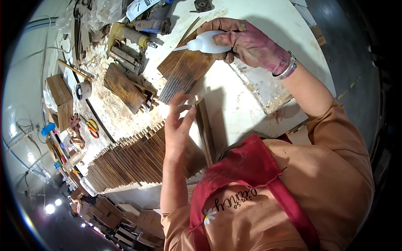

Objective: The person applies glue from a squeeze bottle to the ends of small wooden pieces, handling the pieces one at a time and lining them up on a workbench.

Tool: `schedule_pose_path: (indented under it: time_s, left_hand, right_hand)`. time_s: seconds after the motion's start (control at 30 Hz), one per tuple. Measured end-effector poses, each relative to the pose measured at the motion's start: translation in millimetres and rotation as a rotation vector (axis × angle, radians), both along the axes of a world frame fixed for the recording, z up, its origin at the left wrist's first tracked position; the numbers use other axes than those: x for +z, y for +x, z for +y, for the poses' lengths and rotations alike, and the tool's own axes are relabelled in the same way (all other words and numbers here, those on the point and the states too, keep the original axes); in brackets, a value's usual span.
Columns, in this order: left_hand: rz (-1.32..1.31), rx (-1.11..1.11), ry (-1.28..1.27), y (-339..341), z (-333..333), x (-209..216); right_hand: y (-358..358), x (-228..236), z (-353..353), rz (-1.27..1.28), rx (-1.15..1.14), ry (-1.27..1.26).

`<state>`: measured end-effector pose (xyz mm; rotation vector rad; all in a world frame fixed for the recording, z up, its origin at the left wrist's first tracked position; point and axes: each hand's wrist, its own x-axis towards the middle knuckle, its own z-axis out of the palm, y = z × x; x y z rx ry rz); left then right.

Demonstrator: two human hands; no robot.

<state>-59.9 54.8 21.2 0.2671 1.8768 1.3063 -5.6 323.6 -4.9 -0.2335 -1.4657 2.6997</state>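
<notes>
My right hand point(255, 46), in a stained pinkish glove, is closed around a white squeeze bottle point(207, 42). The bottle lies tilted on its side, its thin nozzle pointing left over dark brown wooden boards point(184, 75) on the table. My bare left hand point(179, 121) is raised with its fingers apart and slightly curled, and nothing shows in them. Right beside its thumb stands a narrow wooden piece point(204, 129) on edge; whether they touch I cannot tell. A long row of dark wooden slats point(130, 157) stands on edge left of and behind my left forearm.
A yellowish nail gun point(125, 42) and a blue power tool point(155, 25) lie at the far left. Nearer are stacked wooden pieces point(123, 88), a tape roll point(83, 90) and yellow-and-red-handled scissors point(92, 127). A glue-spattered flat panel point(264, 88) lies below my right hand on the white table point(276, 21).
</notes>
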Motion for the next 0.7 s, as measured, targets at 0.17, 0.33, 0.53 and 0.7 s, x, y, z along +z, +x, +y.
schedule_pose_path:
  time_s: [0.17, 0.33, 0.53, 0.7]
  left_hand:
    - [0.276, -0.113, -0.093, 3, 6, -11]
    - [0.160, -0.087, -0.067, 1, 4, -13]
    - [0.018, 0.261, -0.035, 30, 1, 3]
    - [0.161, 0.279, -0.067, 64, -22, -4]
  right_hand:
    - [-1, 3, -1, 0.003, 0.021, -0.027]
    - [0, 5, 0, 0.014, 0.035, 0.021]
    - [1, 4, 0, -0.001, 0.030, 0.059]
    - [1, 5, 0, -0.009, 0.016, 0.052]
